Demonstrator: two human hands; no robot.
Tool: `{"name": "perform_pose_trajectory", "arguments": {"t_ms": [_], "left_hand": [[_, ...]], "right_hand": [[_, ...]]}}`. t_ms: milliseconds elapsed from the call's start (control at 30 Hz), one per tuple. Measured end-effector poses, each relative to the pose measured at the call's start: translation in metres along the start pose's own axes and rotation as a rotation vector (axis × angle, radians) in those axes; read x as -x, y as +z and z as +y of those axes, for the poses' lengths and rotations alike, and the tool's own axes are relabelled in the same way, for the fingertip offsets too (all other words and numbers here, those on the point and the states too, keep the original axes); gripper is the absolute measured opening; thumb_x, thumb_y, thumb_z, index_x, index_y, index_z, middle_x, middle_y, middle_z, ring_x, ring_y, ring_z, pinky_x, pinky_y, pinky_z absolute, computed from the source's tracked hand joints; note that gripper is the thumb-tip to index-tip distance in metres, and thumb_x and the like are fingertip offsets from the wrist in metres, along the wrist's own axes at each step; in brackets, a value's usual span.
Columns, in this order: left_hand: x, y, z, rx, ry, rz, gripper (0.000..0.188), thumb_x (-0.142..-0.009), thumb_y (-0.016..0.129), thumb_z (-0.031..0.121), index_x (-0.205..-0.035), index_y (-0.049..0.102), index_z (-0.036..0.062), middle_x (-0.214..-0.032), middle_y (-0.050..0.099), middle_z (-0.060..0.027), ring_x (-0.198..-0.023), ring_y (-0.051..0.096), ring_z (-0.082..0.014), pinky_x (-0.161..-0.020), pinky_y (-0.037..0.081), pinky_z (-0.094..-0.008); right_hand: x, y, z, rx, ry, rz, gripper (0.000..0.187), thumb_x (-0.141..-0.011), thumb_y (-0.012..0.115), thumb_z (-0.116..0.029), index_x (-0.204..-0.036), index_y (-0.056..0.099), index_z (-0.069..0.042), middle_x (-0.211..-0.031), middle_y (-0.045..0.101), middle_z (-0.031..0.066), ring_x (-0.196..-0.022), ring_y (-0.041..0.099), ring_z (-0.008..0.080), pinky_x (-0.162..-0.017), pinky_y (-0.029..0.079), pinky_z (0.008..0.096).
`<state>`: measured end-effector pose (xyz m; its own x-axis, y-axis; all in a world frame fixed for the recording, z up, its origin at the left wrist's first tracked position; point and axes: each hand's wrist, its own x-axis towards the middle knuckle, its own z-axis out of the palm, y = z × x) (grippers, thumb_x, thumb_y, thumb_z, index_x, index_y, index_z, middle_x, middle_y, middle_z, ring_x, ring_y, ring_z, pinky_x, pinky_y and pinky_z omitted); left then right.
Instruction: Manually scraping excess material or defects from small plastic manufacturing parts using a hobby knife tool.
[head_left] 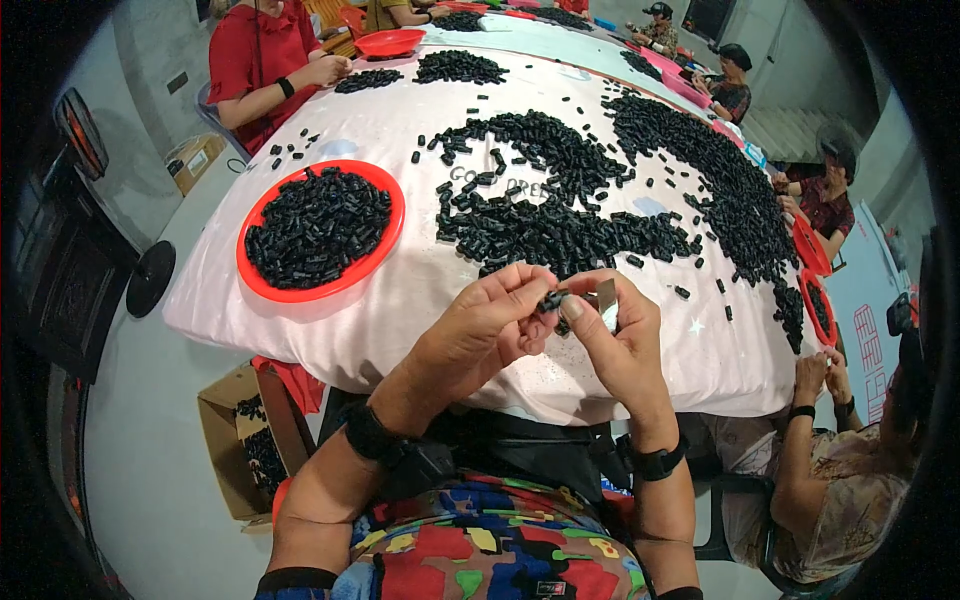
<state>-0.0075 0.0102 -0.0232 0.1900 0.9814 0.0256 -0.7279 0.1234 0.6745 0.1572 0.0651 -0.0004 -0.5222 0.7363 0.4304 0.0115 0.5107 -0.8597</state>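
Observation:
Both hands meet above the near edge of the cloth-covered table (pixel 720 370). Between the fingertips of my left hand (pixel 470 325) is a small black cylindrical part (pixel 552 299), pinched by thumb and fingers. My right hand (pixel 630 345) is closed around a flat, thin metal blade (pixel 607 296); its thumb presses against the black part. Just beyond my hands lies a loose heap of similar black parts (pixel 540 235). On the left, a red round basin (pixel 396 215) is piled with more of them.
A long bank of black parts (pixel 690 170) curves along the right. People sit around the table, one in red (pixel 250 70) at far left and one (pixel 830 450) close on my right. An open cardboard box (pixel 225 430) stands on the floor at lower left, holding black parts.

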Motion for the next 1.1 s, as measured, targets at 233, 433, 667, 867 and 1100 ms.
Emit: {"name": "perform_pose_trajectory", "arguments": {"t_ms": [233,433,667,867,1100], "left_hand": [[0.000,0.000,-0.002,-0.148,0.170,-0.118,0.022,-0.096,0.052,0.015,-0.115,0.055,0.0048,-0.097,0.058,-0.0013,-0.081,0.053,-0.0071,-0.073,0.042,-0.0222],[-0.001,0.003,-0.003,-0.134,0.175,-0.043,0.020,-0.097,0.049,0.014,-0.111,0.059,0.0031,-0.096,0.060,-0.0007,-0.078,0.051,-0.0061,-0.070,0.042,-0.0211],[0.001,0.006,-0.003,-0.158,0.059,-0.110,0.030,-0.098,0.047,0.017,-0.121,0.055,-0.0011,-0.090,0.061,-0.0017,-0.068,0.047,-0.0051,-0.064,0.041,-0.0183],[0.001,0.008,-0.005,-0.179,0.056,-0.097,0.033,-0.099,0.047,0.018,-0.125,0.053,-0.0012,-0.092,0.063,-0.0022,-0.067,0.048,-0.0028,-0.061,0.041,-0.0161],[0.003,0.012,-0.004,-0.277,0.076,-0.051,0.029,-0.099,0.046,0.015,-0.123,0.054,0.0030,-0.094,0.063,0.0009,-0.067,0.049,0.0008,-0.058,0.040,-0.0129]], "right_hand": [[0.005,0.007,-0.001,0.015,-0.036,0.119,0.013,-0.086,0.066,-0.013,-0.090,0.063,-0.001,-0.073,0.064,0.0030,-0.066,0.055,0.0056,-0.059,0.043,0.0217],[0.004,-0.007,-0.001,0.228,-0.017,0.004,0.018,-0.083,0.071,-0.018,-0.081,0.065,-0.002,-0.060,0.061,0.0033,-0.054,0.052,0.0046,-0.046,0.039,0.0222],[0.003,-0.011,-0.010,0.282,0.017,-0.087,0.029,-0.079,0.076,-0.028,-0.083,0.066,-0.001,-0.064,0.065,0.0072,-0.055,0.058,0.0077,-0.048,0.044,0.0238],[0.004,-0.010,-0.012,0.341,0.012,-0.061,0.039,-0.077,0.076,-0.033,-0.097,0.068,-0.001,-0.064,0.065,0.0088,-0.056,0.064,0.0135,-0.050,0.048,0.0257],[0.005,-0.006,-0.002,0.340,-0.065,-0.041,0.042,-0.076,0.076,-0.035,-0.100,0.068,-0.002,-0.066,0.067,0.0099,-0.058,0.067,0.0185,-0.051,0.050,0.0268]]}}
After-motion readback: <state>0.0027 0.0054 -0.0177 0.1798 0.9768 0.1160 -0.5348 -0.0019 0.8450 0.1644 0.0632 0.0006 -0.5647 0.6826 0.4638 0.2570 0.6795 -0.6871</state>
